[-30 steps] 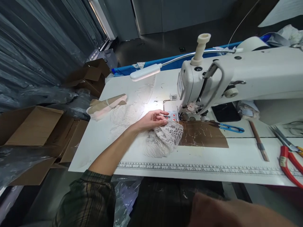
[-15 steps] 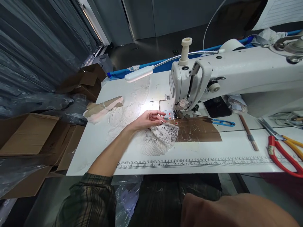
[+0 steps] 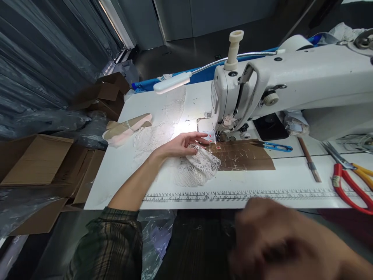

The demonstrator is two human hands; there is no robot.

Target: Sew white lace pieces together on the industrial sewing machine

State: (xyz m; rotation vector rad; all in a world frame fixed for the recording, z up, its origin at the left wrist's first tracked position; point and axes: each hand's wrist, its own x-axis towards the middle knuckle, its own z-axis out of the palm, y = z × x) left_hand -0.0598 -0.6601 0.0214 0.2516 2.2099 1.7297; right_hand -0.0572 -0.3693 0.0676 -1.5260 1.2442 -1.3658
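Note:
My left hand (image 3: 182,143) lies on a bunched piece of white lace (image 3: 201,166), fingers stretched out towards the needle area of the white sewing machine (image 3: 279,85). The lace sits on the white table (image 3: 125,171) just left of a brown patch (image 3: 244,155). My right hand (image 3: 279,241) is a large blur below the table's front edge, close to the camera; its fingers cannot be made out.
Blue thread snips (image 3: 276,147), a brown-handled tool (image 3: 309,164) and red-handled scissors (image 3: 349,186) lie to the right. A beige bundle (image 3: 126,127) and flat lace (image 3: 166,120) rest at the left under the lamp (image 3: 171,82). Cardboard boxes (image 3: 35,163) stand left of the table.
My right hand has risen from the lower right into view as a blur. My left hand's fingers have spread flatter over the lace. The view has shifted slightly.

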